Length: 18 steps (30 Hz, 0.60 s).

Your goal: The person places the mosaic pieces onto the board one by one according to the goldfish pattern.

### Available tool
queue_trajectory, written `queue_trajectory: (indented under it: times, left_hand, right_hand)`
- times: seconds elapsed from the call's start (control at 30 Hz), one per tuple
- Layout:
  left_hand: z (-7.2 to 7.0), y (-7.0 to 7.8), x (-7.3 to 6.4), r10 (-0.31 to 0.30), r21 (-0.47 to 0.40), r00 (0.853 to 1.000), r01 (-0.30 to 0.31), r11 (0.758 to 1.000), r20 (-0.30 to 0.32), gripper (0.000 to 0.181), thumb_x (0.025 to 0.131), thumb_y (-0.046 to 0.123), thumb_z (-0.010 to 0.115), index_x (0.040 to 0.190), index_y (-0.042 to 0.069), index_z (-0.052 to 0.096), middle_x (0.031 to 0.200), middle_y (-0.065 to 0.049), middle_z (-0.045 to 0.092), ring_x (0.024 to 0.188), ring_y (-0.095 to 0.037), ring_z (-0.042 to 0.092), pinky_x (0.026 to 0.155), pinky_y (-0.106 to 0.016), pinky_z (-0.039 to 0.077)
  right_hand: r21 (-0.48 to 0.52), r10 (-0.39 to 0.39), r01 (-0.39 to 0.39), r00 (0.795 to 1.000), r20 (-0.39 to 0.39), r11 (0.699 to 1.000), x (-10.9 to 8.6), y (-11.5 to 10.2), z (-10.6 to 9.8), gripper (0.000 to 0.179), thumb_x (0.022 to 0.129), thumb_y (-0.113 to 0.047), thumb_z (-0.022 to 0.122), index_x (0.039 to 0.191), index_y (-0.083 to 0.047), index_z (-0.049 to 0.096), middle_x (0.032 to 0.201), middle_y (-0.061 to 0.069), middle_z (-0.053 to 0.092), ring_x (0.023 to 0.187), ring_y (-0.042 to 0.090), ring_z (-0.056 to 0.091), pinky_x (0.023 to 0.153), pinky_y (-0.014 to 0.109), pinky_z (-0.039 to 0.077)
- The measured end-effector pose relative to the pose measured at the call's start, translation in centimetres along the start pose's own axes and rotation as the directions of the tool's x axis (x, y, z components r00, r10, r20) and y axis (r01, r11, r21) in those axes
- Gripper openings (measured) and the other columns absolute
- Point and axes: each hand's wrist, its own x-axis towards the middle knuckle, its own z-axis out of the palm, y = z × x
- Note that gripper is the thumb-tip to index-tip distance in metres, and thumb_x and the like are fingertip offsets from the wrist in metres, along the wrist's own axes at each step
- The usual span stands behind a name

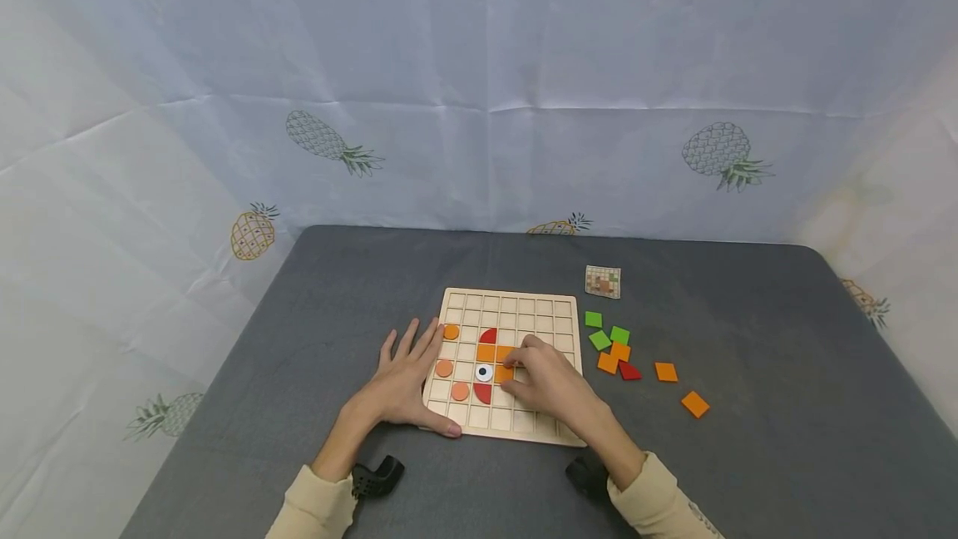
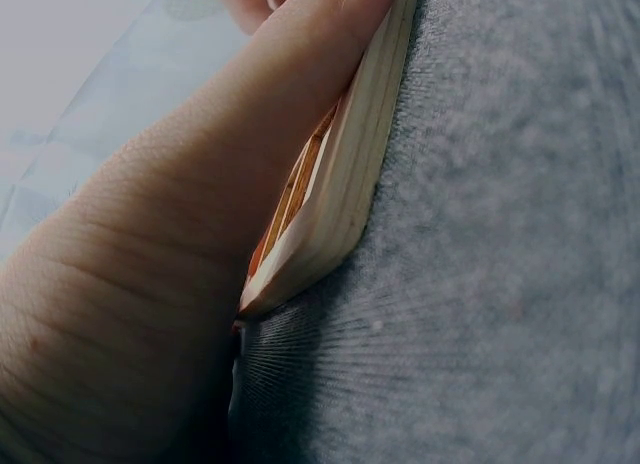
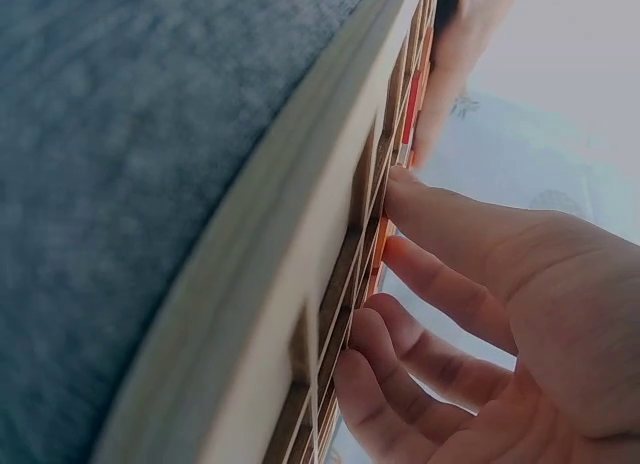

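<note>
A wooden grid board (image 1: pixel 539 306) lies on the table, holding several coloured pieces in its cells. My left hand (image 1: pixel 404 385) rests along the board's left edge with fingers spread straight, its thumb over the near left corner. With thumb and fingertips, my right hand (image 1: pixel 550 381) pinches an orange square tile (image 1: pixel 504 374) at a cell just right of the white disc with a black dot (image 1: pixel 484 373). Red quarter-round pieces (image 1: pixel 482 393) sit above and below that column, and another orange square (image 1: pixel 486 353) lies over the disc. Orange round discs (image 1: pixel 444 368) occupy cells near my left hand.
Right of the board lie green squares (image 1: pixel 600 340), orange squares (image 1: pixel 666 372) and a red quarter-round piece (image 1: pixel 629 371). A small printed card (image 1: pixel 603 282) lies at the board's far right. A pineapple-print cloth (image 1: pixel 486 165) hangs behind the grey table (image 1: pixel 359 289).
</note>
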Motion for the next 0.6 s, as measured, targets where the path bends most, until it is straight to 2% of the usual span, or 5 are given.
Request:
queue_trajectory:
  times: [0.3,0.4,0.5,0.6]
  left_hand:
    - [-0.1,-0.1,-0.1,-0.003,-0.003,1.000,0.003,1.000,0.004,0.154,0.064,0.071,0.092,0.174,0.001,0.011,0.184,-0.020,0.006,0.169,-0.053,0.000,0.129,-0.078,-0.001]
    - [-0.1,-0.1,-0.1,-0.002,-0.002,1.000,0.002,1.000,0.005,0.154,0.064,0.071,0.092,0.174,0.001,0.010,0.184,-0.020,0.005,0.169,-0.053,0.000,0.129,-0.078,-0.001]
    - [0.0,-0.1,0.0,-0.002,-0.001,1.000,0.002,1.000,0.007,0.154,0.064,0.071,0.092,0.174,0.001,0.010,0.184,-0.020,0.005,0.169,-0.053,0.000,0.129,-0.078,-0.001]
    - [0.0,-0.1,0.0,-0.004,0.000,1.000,0.004,1.000,0.008,0.154,0.064,0.071,0.092,0.174,0.001,0.010,0.184,-0.020,0.005,0.169,-0.053,0.000,0.129,-0.078,-0.001]
  right_hand:
    - [0.029,0.014,-0.013,1.000,-0.002,0.999,-0.3,0.0,-0.1,0.023,0.087,-0.009,0.089,0.108,-0.002,0.083,0.100,0.009,0.073,0.080,0.013,0.055,0.068,0.023,0.045]
    - [0.029,0.022,-0.022,1.000,-0.013,0.999,-0.5,0.0,-0.3,0.025,0.087,-0.011,0.090,0.110,-0.005,0.084,0.095,0.005,0.071,0.078,0.012,0.053,0.066,0.022,0.042]
    - [0.046,0.041,-0.040,0.999,-0.029,0.998,-0.8,0.1,-0.7,0.025,0.087,-0.015,0.090,0.111,-0.008,0.085,0.082,-0.001,0.062,0.070,0.010,0.047,0.060,0.021,0.035]
    - [0.105,0.063,-0.058,0.997,-0.047,0.993,-1.1,0.4,-1.2,0.026,0.090,-0.017,0.089,0.114,-0.009,0.085,0.067,-0.005,0.047,0.059,0.007,0.037,0.055,0.020,0.025]
